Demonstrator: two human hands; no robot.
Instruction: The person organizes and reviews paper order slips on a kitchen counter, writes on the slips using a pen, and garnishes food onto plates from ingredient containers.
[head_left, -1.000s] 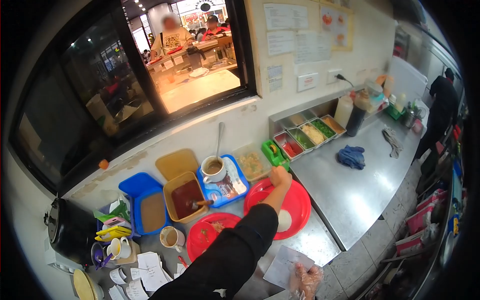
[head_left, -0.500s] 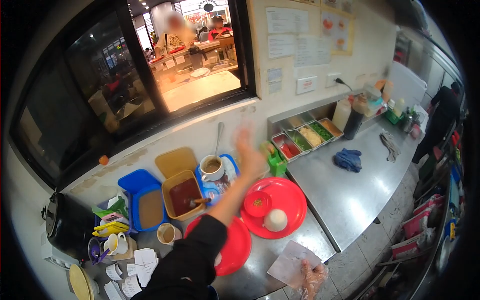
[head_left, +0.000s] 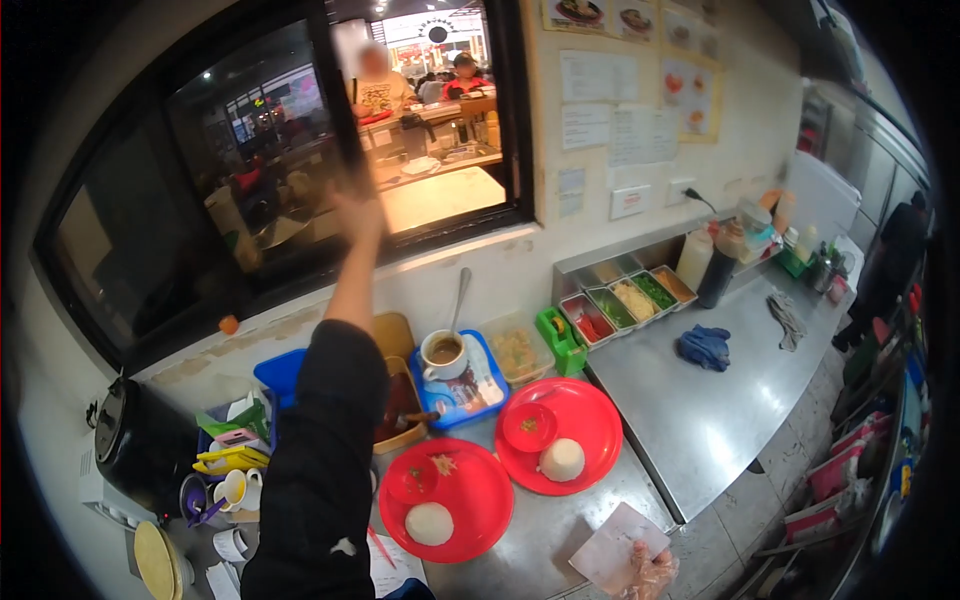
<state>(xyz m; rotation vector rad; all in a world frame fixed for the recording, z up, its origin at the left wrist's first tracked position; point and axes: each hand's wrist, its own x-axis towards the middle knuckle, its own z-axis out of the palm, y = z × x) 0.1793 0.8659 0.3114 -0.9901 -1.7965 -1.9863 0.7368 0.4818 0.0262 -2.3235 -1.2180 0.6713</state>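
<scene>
My left hand [head_left: 358, 215], blurred by motion, is raised at the frame of the serving window; its finger posture cannot be made out. My gloved right hand [head_left: 650, 572] pinches a translucent sheet [head_left: 617, 548] at the counter's near edge. Between them lie two red plates: the left plate [head_left: 478, 520] holds a white rice mound [head_left: 429, 523] and a small red dish [head_left: 412, 482]. On the right plate [head_left: 597, 425] sit another rice mound [head_left: 562, 459] and a red dish [head_left: 530, 427].
Sauce tubs, a mug [head_left: 443, 356] on a blue lid and a green dispenser [head_left: 561, 341] line the wall. Topping trays [head_left: 632, 300], bottles [head_left: 695, 257] and a blue cloth [head_left: 704, 348] are at right. People stand beyond the window; a person [head_left: 890, 262] is far right.
My left hand has gone from over the right plate up and leftward to the window frame. Both plates now show uncovered. My right hand still has the sheet, and the view has shifted.
</scene>
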